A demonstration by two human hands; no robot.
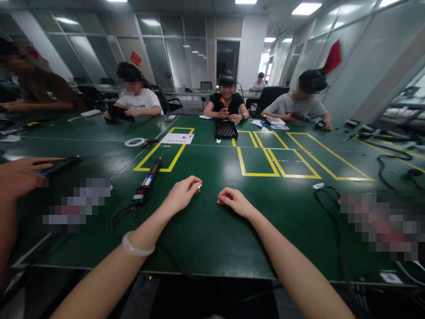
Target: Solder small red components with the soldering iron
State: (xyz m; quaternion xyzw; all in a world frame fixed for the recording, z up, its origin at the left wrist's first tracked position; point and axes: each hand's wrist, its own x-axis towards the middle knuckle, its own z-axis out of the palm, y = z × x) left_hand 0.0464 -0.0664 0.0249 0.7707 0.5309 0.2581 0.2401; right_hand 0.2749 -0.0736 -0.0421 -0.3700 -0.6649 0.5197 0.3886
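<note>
Just above the green table, my left hand (182, 193) is closed, with thumb and forefinger pinched on a small whitish, shiny piece (199, 187) too small to name. My right hand (236, 201) faces it a short way to the right. Its fingers are curled together, and what they hold, if anything, is hidden. An electric screwdriver (148, 179) with a black cable lies on the table left of my left hand, its tip pointing away from me. Neither hand touches it.
Yellow tape rectangles (260, 174) mark the green table (206, 248). A black tray (226, 130) stands by a person opposite. A paper sheet (177, 139) and a white cable coil (134, 142) lie ahead left. A co-worker's hand (25, 170) reaches in at left; black cables (337, 226) run at right.
</note>
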